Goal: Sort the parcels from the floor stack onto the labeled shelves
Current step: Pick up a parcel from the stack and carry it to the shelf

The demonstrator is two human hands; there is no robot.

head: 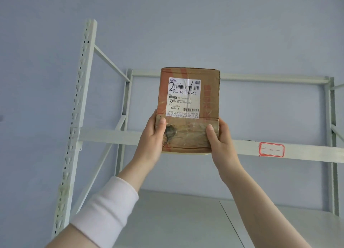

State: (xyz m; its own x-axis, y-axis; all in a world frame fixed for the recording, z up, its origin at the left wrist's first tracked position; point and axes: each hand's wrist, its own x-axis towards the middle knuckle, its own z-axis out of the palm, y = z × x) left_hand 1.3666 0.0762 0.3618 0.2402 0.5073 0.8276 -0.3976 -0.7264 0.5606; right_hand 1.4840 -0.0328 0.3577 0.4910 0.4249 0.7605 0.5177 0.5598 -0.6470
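Note:
A brown cardboard parcel (189,110) with a white shipping label reading 505-101-16-626 is raised in front of the upper shelf beam (111,137) of a white metal rack. My left hand (151,136) grips its lower left edge, thumb on the front face. My right hand (220,141) grips its lower right corner, thumb also on the front. The parcel stands upright, its bottom edge level with the beam. A torn dark patch shows near my left thumb.
A red-bordered shelf label (271,149) is stuck on the beam to the right of the parcel. The rack's perforated upright (74,121) stands at the left. A lower white shelf board (186,220) lies below my arms. A pale blue wall is behind.

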